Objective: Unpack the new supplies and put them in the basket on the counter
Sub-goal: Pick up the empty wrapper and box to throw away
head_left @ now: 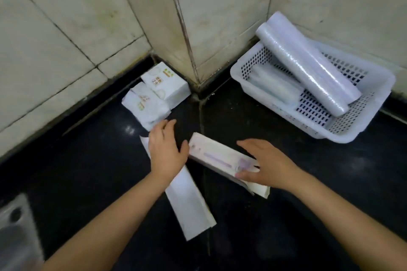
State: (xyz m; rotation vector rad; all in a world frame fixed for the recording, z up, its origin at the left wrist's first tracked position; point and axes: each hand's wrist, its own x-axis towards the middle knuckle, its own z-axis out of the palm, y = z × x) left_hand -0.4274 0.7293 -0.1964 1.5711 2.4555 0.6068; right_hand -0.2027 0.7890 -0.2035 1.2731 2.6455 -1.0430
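1. On the dark tabletop (88, 182), we see the left hand (165, 149) spread flat above a plain white sleeve (189, 204); the right hand (264, 165) rests spread on the printed box (218, 158).
2. The basket (363, 125) by the wall holds two rolls (308, 66).
3. We judge unpacking is underway; next, grip the box and open it.

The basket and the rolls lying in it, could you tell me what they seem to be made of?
The basket looks like white moulded plastic, matte, its walls and floor perforated. The rolls look like clear plastic film wound tight, glossy, with a bright glare streak along their length.
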